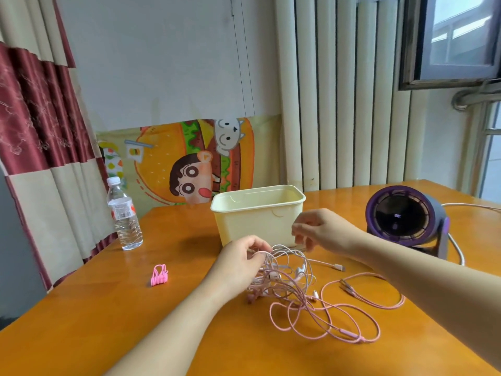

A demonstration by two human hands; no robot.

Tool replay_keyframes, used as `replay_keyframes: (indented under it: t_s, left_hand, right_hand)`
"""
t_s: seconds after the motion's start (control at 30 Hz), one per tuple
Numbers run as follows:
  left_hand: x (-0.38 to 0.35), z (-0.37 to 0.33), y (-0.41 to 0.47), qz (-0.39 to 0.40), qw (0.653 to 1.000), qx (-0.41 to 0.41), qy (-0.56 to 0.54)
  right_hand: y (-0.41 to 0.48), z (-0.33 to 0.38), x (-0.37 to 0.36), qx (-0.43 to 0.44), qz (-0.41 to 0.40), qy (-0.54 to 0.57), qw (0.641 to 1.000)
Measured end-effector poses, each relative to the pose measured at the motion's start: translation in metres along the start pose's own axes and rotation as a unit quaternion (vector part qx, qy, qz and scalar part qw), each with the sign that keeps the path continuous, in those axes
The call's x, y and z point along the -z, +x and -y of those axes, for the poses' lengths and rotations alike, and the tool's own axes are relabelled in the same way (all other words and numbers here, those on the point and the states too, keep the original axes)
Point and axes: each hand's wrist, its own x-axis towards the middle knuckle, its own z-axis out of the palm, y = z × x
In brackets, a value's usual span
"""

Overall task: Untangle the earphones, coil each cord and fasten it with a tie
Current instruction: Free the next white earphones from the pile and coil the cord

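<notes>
Table (108, 321) front-left: bare wood, wide lane for a hand. Pink ties (159, 275) lie alone there, reachable from every side. Bottle (124, 218) upright nr far-left edge, well apart from ties. Cream bin (254, 223) blocks straight behind the cord tangle (295, 289); right hand (320, 232) close in front of bin wall. Fan (406, 215) + its cable (458, 251) close off far right. Loose pink loops cover centre-right.

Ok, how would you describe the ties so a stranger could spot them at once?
On the orange table, look left of the cream box, nearer than the water bottle. The ties are a small bright pink bundle lying alone, apart from the paler pink cords.
</notes>
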Motion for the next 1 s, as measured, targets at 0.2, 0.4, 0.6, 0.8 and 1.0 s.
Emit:
replay_keyframes:
  t_s: [0.2, 0.4, 0.6, 0.8, 1.0]
  left_hand:
    - [0.002, -0.005, 0.002, -0.013, 1.000, 0.002, -0.020]
    - [0.008, -0.009, -0.002, -0.036, 0.997, 0.003, -0.068]
    - [0.017, -0.008, -0.002, -0.022, 0.970, 0.035, -0.238]
    - [0.018, -0.010, -0.004, 0.001, 0.953, 0.023, -0.302]
    - [0.031, 0.006, -0.009, 0.020, 0.993, 0.015, -0.113]
  right_hand:
    - [0.003, 0.021, -0.006, -0.006, 0.154, 0.012, 0.988]
    - [0.002, 0.022, -0.016, 0.010, 0.172, -0.046, 0.984]
    - [-0.002, 0.015, -0.013, -0.131, 0.291, 0.106, 0.942]
    - [0.002, 0.007, -0.029, -0.025, 0.190, -0.166, 0.967]
    - [0.017, 0.002, -0.003, -0.043, -0.057, -0.044, 0.996]
